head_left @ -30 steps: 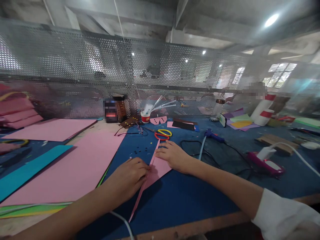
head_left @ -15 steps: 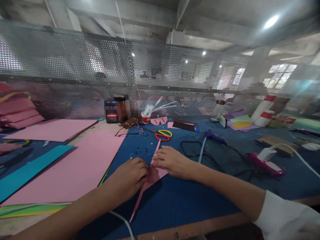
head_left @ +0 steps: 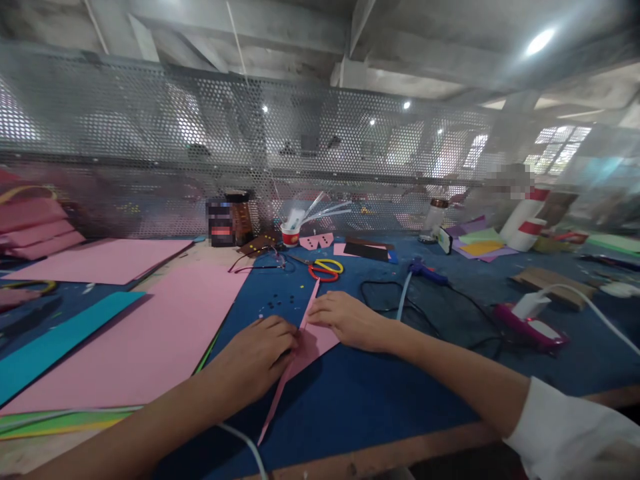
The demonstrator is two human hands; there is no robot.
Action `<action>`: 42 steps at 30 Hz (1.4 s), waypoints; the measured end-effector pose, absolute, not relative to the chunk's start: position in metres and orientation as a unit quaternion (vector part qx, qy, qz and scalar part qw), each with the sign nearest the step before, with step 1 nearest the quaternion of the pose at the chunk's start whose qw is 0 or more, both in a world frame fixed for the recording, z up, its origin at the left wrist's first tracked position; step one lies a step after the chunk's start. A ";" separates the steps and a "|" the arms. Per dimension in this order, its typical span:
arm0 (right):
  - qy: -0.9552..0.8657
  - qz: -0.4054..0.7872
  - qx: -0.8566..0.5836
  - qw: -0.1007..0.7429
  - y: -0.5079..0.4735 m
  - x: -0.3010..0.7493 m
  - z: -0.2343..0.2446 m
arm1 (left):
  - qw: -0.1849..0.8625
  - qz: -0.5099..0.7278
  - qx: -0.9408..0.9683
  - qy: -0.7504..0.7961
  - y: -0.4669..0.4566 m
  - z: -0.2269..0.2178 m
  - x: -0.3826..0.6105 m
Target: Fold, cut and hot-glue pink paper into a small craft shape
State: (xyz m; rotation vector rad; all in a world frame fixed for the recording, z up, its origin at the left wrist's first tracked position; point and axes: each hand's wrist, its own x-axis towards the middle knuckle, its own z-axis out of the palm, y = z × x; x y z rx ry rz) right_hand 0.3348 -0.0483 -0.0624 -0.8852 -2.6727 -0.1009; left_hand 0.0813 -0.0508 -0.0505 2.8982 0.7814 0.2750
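Observation:
A folded piece of pink paper [head_left: 313,348] lies at a slant on the blue table in front of me, with a narrow strip standing up along its left side. My left hand [head_left: 265,350] is closed at this raised edge, fingers curled and the tips partly hidden. From the other side, my right hand [head_left: 353,321] rests on the paper, its fingers together and bent against the fold. Just beyond the paper's far tip are scissors [head_left: 325,269] with red and yellow handles. Small black dots [head_left: 280,301] are scattered left of the fold.
Large pink sheets [head_left: 150,333] and a teal strip [head_left: 65,340] cover the left side. On the right are a blue glue gun [head_left: 427,272], its cable and a magenta power strip [head_left: 530,328]. Glasses [head_left: 260,263] and a paper cup [head_left: 291,235] with clear sticks stand farther back.
My right hand has shifted slightly along the fold, uncovering a bit more of the paper. My left hand stays nearly in place at the raised edge.

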 end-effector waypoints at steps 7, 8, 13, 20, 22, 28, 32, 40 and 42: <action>-0.934 -0.057 -0.322 0.146 -0.049 0.331 -0.065 | 0.070 0.086 0.961 0.255 -0.052 -0.049 0.083; -0.935 -0.063 -0.320 0.141 -0.049 0.331 -0.065 | 0.068 0.086 0.961 0.254 -0.051 -0.049 0.083; -0.936 -0.107 -0.316 0.114 -0.052 0.326 -0.062 | 0.060 0.087 0.963 0.248 -0.050 -0.051 0.083; -0.933 -0.141 -0.317 0.091 -0.058 0.324 -0.059 | 0.042 0.084 0.965 0.246 -0.051 -0.053 0.085; -0.934 -0.132 -0.317 0.098 -0.056 0.325 -0.061 | 0.045 0.084 0.964 0.247 -0.051 -0.052 0.084; -0.928 -0.082 -0.336 0.141 -0.050 0.328 -0.068 | 0.068 0.103 0.965 0.231 -0.049 -0.052 0.082; -0.917 -0.094 -0.363 0.140 -0.044 0.334 -0.073 | 0.066 0.121 0.966 0.220 -0.049 -0.051 0.081; -0.908 -0.093 -0.383 0.145 -0.034 0.344 -0.080 | 0.073 0.126 0.967 0.210 -0.050 -0.047 0.082; -0.907 -0.096 -0.384 0.144 -0.033 0.344 -0.079 | 0.075 0.130 0.967 0.205 -0.049 -0.047 0.082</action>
